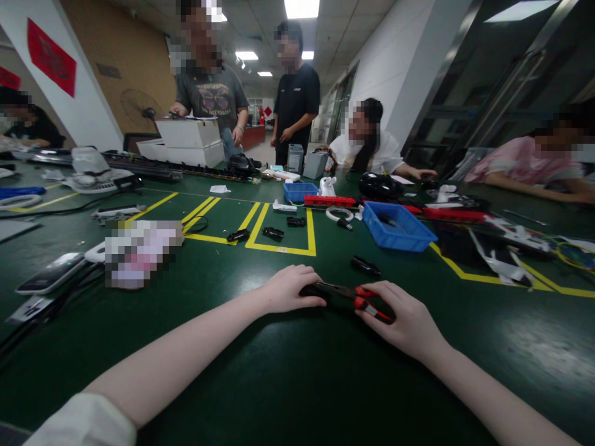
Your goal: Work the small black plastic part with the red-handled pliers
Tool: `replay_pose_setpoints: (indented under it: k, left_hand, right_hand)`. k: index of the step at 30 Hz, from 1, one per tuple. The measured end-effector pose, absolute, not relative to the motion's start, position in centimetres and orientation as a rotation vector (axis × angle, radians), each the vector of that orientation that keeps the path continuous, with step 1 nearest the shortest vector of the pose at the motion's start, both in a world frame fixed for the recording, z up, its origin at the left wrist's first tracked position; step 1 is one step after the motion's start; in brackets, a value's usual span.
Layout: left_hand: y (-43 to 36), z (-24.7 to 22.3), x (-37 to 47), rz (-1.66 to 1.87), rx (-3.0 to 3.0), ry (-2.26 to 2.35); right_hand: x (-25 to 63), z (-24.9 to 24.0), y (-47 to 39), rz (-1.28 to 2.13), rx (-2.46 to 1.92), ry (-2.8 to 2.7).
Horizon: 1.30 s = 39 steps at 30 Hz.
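Over green tabletop, pliers (red-handled) point left, axis crosswise.

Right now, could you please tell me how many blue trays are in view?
2: a larger blue tray beyond the right hand, and a smaller blue tray farther back and left. Others may be hidden.

Pliers, blue trays and a taped bench show a workshop.

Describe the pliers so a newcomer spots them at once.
Over the green table, find the camera wearer's right hand. It holds the pliers, nose toward the left hand. Red-and-black handles set them apart from the black part lying just beyond.
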<state>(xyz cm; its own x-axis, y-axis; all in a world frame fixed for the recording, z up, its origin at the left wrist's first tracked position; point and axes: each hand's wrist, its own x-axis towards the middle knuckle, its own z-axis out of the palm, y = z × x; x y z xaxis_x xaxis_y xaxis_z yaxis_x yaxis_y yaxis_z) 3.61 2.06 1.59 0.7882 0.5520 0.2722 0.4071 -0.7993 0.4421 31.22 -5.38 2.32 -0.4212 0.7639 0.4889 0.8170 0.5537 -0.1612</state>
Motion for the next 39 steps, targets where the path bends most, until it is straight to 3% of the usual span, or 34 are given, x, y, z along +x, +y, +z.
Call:
replay_pose_setpoints:
  k: [23,39]
  left_hand:
    - [2.12,1.22,3.69,0.621,2.648,0.886]
    - [2.06,1.18,3.44,0.536,2.681,0.81]
  right_hand:
    - [31.69,1.87,-4.89,0.226,-1.362,-2.192]
    - [31.85,1.41,-4.87,0.204,-1.329,-2.248]
